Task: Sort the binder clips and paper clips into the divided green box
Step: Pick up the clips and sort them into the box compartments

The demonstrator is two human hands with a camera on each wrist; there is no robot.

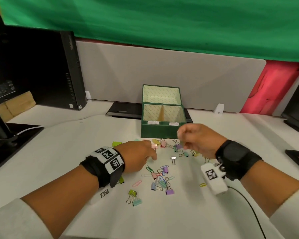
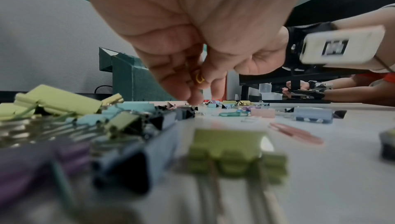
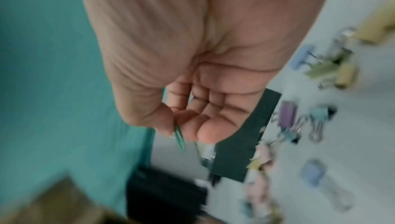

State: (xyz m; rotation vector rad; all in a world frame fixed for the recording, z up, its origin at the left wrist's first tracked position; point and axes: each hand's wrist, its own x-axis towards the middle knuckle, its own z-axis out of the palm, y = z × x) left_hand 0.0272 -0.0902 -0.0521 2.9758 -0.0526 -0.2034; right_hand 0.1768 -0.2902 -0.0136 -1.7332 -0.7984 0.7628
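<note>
The green box (image 1: pixel 159 131) stands open at the table's middle back, with a divider between its two compartments, which look bare. Pastel binder clips (image 1: pixel 169 191) and paper clips (image 1: pixel 136 183) lie scattered in front of it. My left hand (image 1: pixel 152 156) reaches down into the pile. Its curled fingers (image 2: pixel 181 82) hold a yellow paper clip (image 2: pixel 199 78), with the tips on the table. My right hand (image 1: pixel 179 137) is raised just in front of the box's right front corner. It pinches a green paper clip (image 3: pixel 179 136) between thumb and forefinger.
A black computer tower (image 1: pixel 71 71) and a monitor base (image 1: pixel 16 135) stand on the left. A flat black device (image 1: pixel 124 109) lies behind the box. A black cable (image 1: pixel 245 200) trails from my right wrist. Another person's hands (image 2: pixel 307 89) work far off.
</note>
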